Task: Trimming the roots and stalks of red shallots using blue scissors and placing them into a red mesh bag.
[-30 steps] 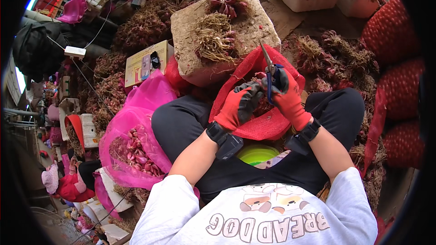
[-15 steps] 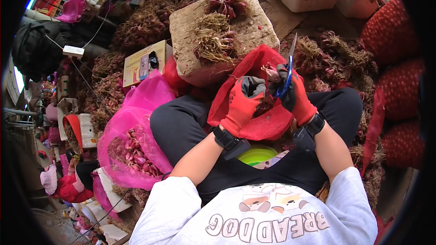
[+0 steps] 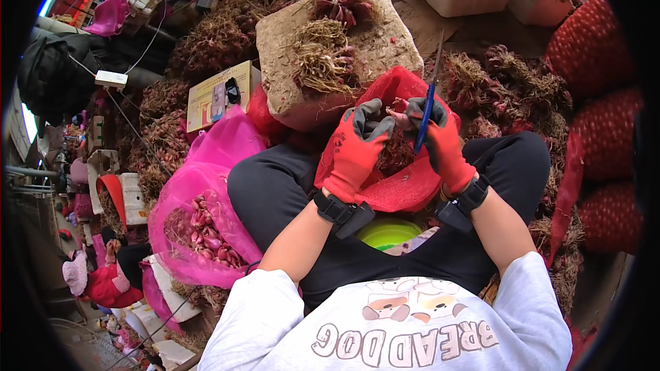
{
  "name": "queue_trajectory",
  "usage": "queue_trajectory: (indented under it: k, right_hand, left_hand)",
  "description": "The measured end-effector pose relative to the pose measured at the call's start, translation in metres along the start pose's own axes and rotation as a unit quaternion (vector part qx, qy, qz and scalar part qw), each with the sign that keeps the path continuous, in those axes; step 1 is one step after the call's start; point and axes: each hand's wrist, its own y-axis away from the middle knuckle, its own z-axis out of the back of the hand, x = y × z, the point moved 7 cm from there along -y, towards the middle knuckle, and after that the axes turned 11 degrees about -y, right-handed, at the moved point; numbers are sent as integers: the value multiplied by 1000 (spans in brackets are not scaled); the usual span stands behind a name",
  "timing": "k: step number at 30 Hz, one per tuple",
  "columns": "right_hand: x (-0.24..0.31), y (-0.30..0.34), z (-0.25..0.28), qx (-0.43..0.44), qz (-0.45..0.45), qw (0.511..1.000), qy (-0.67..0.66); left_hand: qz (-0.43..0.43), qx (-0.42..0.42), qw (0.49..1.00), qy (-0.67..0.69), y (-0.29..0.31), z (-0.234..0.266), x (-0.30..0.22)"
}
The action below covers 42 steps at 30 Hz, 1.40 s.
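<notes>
My left hand [image 3: 356,148], in a red and grey work glove, curves its fingers apart with no object visible between them. Its fingertips are close to a pale pink shallot [image 3: 400,118], which sticks out at the fingers of my right hand [image 3: 443,141]. That right hand, gloved alike, grips a pair of scissors [image 3: 426,115] with blue handles, the blades pointing up and away. Below both hands, a red mesh bag [image 3: 405,192] lies open across my lap, with roots and dark shallots inside.
A worn foam block [image 3: 385,34] ahead bears shallot bunches [image 3: 323,62]. At left lies a pink mesh bag [image 3: 199,233] of shallots beside a carton [image 3: 220,99]. Full red sacks [image 3: 598,137] are stacked at right. A green bowl [image 3: 388,233] sits between my legs. Another person [image 3: 110,282] is far left.
My left hand has shifted slightly left and its fingers have spread from a curled shape. The scissors in my right hand have turned, their handles now seen edge-on.
</notes>
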Motion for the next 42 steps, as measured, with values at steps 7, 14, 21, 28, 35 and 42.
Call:
queue_trajectory:
  k: [7, 14, 21, 28, 35, 42]
  right_hand:
    - [17, 10, -26, 69, 199, 954, 213]
    - [-4, -3, -2, 23, 9, 995, -95]
    - [5, -9, 17, 3, -1, 988, -152]
    - [-6, -1, 7, -4, -40, 998, -43]
    - [-26, 1, 17, 43, -149, 987, -53]
    - [-18, 9, 4, 19, -138, 990, 22]
  left_hand:
    - [-179, -5, 946, -271, 3, 2, -25]
    - [-304, -42, 865, -397, 15, -11, -54]
    - [-166, 121, 890, -408, 14, -27, -4]
    - [-288, 38, 907, -305, 6, -16, -38]
    - [-334, 101, 811, -470, 19, -19, -36]
    - [-220, 97, 887, -393, 6, -14, -20]
